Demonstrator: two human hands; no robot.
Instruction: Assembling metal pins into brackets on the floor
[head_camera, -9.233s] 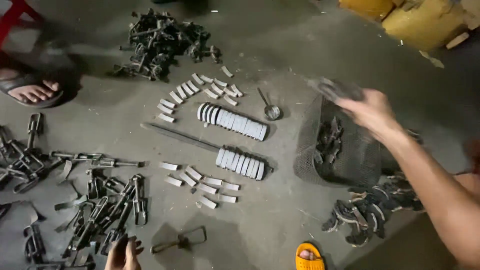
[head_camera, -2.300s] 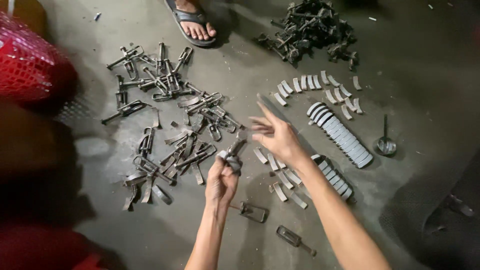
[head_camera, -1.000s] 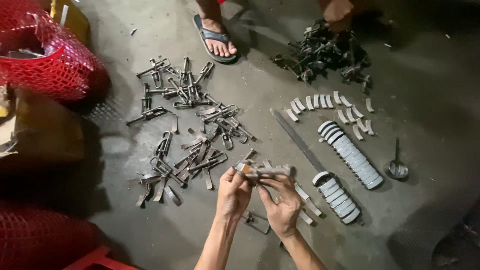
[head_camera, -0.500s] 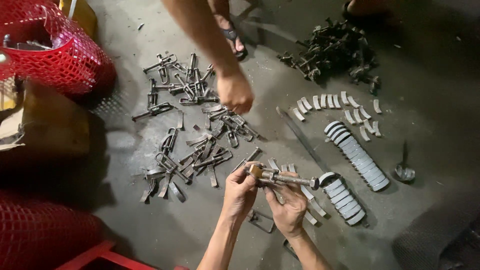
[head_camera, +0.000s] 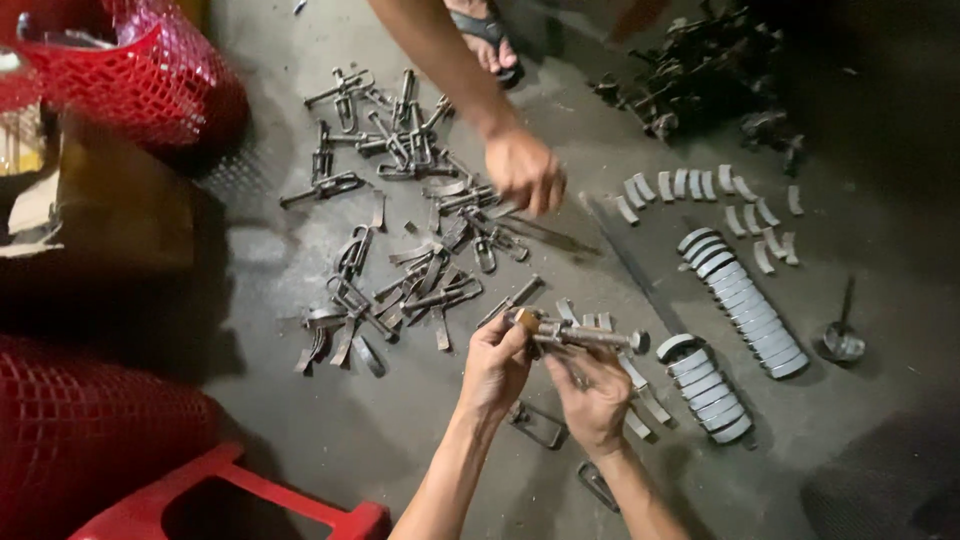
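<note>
The floor (head_camera: 330, 450) is grey and stained dark. The metal clamps (head_camera: 410, 250) on it are dull grey. The curved plates (head_camera: 745, 310) are light silver. The baskets (head_camera: 160, 80) are bright red with a net pattern. The stool (head_camera: 250, 490) is red.

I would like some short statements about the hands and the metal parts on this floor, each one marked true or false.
1. Both of the person's hands, the left hand and the right hand, hold one metal bolt assembly. True.
2. Another person's hand reaches into the pile of metal clamps. True.
3. The curved grey plates are stacked inside the red mesh basket. False: they lie in rows on the concrete floor, to the right of the hands.
4. A blue stool stands at the bottom edge. False: the stool is red.
5. A sandalled foot shows at the top. True.
</note>
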